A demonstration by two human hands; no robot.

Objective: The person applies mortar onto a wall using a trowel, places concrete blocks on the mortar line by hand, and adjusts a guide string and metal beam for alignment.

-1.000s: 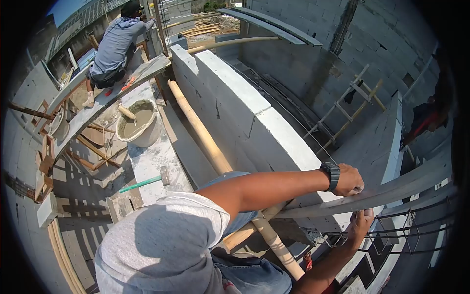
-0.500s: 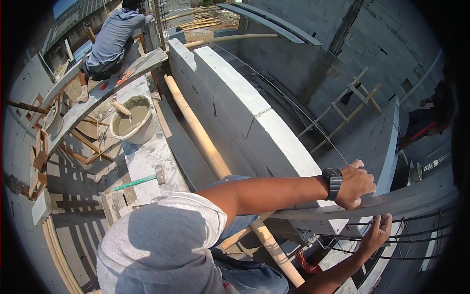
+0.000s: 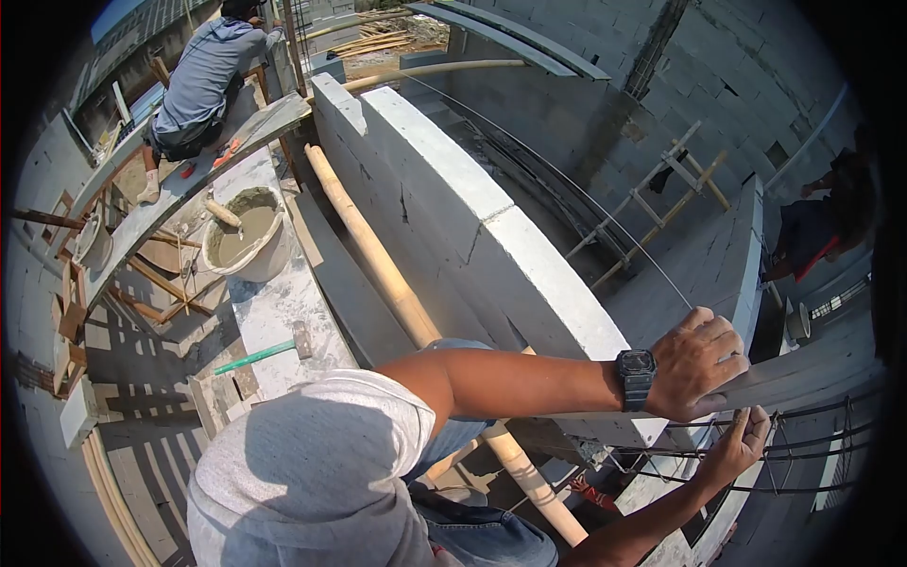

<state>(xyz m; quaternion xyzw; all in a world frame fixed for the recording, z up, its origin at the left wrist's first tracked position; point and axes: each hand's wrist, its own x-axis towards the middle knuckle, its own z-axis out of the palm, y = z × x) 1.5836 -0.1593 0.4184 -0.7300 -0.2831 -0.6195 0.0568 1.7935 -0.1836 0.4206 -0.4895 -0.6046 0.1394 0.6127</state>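
Observation:
My left hand (image 3: 697,367), with a black watch on its wrist, is above the right end of the pale block wall (image 3: 539,255). Its fingers are curled beside a long grey board (image 3: 808,364); what they grip is hidden. A thin string (image 3: 652,257) meets the index finger side of this hand. Just below, my right hand (image 3: 742,446) has its fingers bent and pressed together near the board's lower edge, in front of dark rebar (image 3: 812,454). Whatever lies between its fingertips is too small to make out.
A bucket of wet mortar (image 3: 248,236) and a green-handled hammer (image 3: 260,357) rest on a plank (image 3: 274,307) at the left. Beyond, a co-worker (image 3: 203,80) crouches on a board. Another person (image 3: 817,222) is in shadow at the right. Bamboo poles (image 3: 378,265) run alongside the wall.
Both hands have moved right in the view. My left hand has turned, showing more of its back and fingers. More of the string shows, and the bucket and co-worker have shifted left in view.

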